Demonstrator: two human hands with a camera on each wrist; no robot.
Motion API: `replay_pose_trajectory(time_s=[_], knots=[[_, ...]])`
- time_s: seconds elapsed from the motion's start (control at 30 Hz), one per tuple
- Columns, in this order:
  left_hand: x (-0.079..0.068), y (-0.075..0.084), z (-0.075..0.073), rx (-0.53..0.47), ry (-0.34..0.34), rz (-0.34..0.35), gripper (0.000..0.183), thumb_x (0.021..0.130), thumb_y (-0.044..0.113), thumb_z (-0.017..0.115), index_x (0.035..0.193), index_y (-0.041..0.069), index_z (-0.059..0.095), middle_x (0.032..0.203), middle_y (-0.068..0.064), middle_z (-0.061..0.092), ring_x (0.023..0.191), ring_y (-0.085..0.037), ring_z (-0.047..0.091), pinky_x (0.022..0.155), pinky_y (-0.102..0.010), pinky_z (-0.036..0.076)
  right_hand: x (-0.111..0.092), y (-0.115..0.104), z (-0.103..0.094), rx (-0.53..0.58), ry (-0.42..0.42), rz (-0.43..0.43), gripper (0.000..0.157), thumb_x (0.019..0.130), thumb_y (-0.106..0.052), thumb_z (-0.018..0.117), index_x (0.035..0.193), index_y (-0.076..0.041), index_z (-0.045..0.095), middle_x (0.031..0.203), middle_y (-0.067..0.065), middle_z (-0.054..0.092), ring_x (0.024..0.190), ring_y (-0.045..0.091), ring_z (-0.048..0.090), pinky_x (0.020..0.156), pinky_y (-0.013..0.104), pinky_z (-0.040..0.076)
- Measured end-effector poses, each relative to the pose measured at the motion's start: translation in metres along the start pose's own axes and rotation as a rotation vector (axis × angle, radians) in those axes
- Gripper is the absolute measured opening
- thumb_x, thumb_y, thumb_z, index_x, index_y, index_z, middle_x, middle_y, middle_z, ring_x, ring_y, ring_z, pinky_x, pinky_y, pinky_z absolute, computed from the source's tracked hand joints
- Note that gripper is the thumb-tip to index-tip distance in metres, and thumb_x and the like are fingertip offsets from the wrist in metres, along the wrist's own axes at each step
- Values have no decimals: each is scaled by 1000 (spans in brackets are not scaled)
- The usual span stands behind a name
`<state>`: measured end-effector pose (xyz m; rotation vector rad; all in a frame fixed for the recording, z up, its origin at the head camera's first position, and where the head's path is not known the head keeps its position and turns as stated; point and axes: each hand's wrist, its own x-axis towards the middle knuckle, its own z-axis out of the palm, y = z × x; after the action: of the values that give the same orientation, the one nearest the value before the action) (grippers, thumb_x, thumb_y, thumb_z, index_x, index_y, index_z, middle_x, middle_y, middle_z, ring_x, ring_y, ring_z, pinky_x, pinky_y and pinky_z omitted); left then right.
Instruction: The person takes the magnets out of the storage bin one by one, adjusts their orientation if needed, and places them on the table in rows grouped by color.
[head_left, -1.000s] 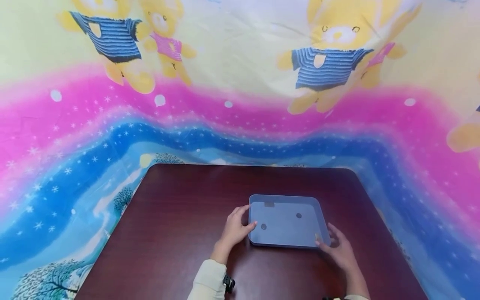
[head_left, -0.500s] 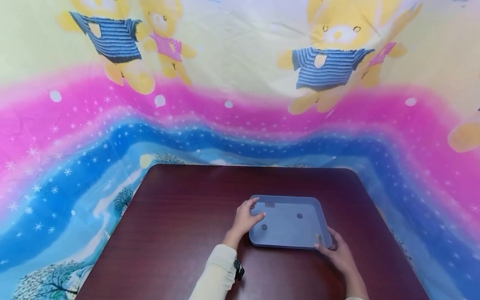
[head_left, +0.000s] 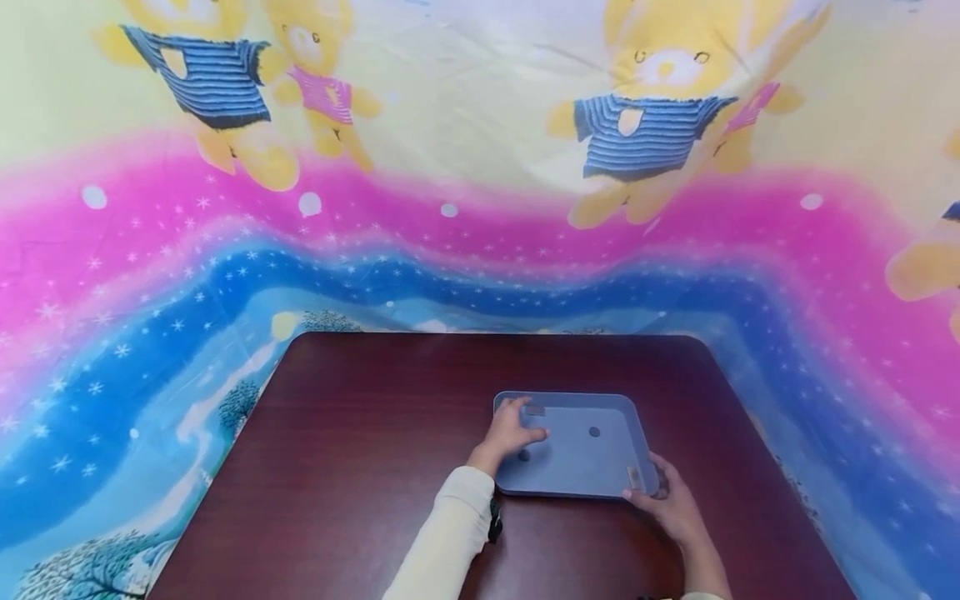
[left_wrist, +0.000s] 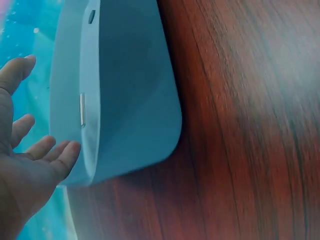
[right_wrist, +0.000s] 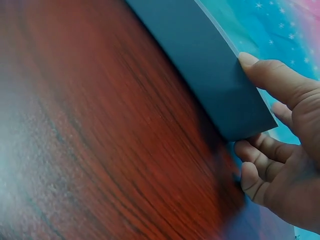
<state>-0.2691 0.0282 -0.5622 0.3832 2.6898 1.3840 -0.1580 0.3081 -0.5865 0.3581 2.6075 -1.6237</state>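
A shallow grey-blue tray (head_left: pixel 570 471) lies on the table in the head view. Inside it are two dark round discs, one right of centre (head_left: pixel 595 432) and one at the left (head_left: pixel 523 456), partly shaded by my left hand (head_left: pixel 512 429). A small flat rectangular piece (head_left: pixel 536 411) sits at the back left, another (head_left: pixel 633 477) by the near right corner. My left hand hovers over the tray's left side, fingers spread and holding nothing. In the right wrist view, my right hand (right_wrist: pixel 292 125) grips the tray's corner, thumb at the rim and fingers curled underneath.
The dark red-brown wooden table (head_left: pixel 375 442) extends around the tray, widest on the left. Behind and beside it hangs a printed cloth (head_left: pixel 465 258) with bears and snowflakes. A dark band (head_left: pixel 495 521) sits on the left wrist.
My left hand has left the tray's left edge and moved right, over the inside. My right hand stays at the near right corner. The view has shifted slightly.
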Motion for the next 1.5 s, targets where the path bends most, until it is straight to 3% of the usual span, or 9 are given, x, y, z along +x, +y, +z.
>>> replay_pose_trajectory(time_s=[0.2,0.53,0.9,1.07,1.33,1.5], knots=[[3,1,10,24,-43,-58,71,76,31,76,135,5,46,133,-19,41,115,-31,46,87,-41,44,-2,0,3,19,2,1,94,73,-18,80,144,-2,21,133,27,39,107,37,51,80,36,44],[11,5,9,117,-95,-96,77,74,37,76,137,6,44,132,-15,44,115,-31,41,88,-43,42,-2,-1,3,49,2,-5,94,73,-16,80,144,-2,21,136,28,36,110,39,49,84,38,44],[19,4,21,334,-87,-106,63,76,31,74,131,7,54,118,-15,43,99,-28,36,80,-39,39,-2,2,3,86,-7,-12,92,74,-14,79,144,-4,21,136,27,36,102,34,52,73,29,47],[21,5,28,346,-27,-115,48,75,26,73,118,10,63,110,-15,40,96,-31,34,75,-41,38,-1,5,1,89,7,-22,92,73,-14,80,144,-5,22,135,26,38,101,35,53,73,29,46],[26,7,39,427,95,-222,38,74,32,77,111,26,69,102,-13,42,92,-32,37,70,-46,41,-2,3,4,113,18,-49,90,73,-11,79,143,-2,23,132,29,40,100,37,54,71,30,47],[27,10,42,428,128,-220,20,77,36,74,96,29,75,98,-12,46,90,-32,40,71,-46,42,-1,6,4,128,34,-46,88,73,-9,79,143,-4,24,132,27,40,99,35,54,70,28,47]])
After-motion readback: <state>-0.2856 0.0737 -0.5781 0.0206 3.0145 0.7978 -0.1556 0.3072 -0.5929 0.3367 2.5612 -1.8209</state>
